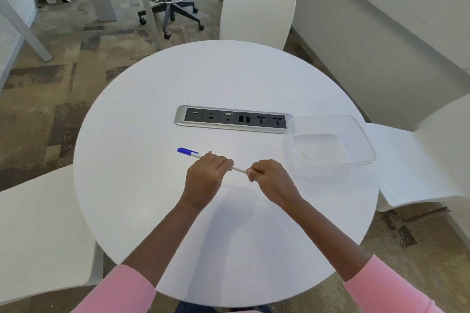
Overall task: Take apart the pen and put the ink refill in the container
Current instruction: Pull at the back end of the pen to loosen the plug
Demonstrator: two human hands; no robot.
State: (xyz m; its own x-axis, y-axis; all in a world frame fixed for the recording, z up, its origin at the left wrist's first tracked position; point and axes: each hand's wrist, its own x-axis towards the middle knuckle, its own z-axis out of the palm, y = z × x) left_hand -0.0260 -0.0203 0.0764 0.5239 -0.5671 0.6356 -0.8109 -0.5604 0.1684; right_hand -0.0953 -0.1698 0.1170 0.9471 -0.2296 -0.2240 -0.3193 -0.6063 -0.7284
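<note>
The left hand (206, 175) covers the middle of the pen (189, 152) and the right hand (272, 179) closes over its far end, so that end is out of sight. Both pink sleeves (122, 290) run off the bottom edge.

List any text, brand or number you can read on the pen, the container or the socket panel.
No text can be read anywhere.
Pen: no print shows on the blue cap or white barrel; the left hand and right hand grip it and cover part of it.
Container: clear, no label.
Socket panel: any port markings are too small to read.
</note>
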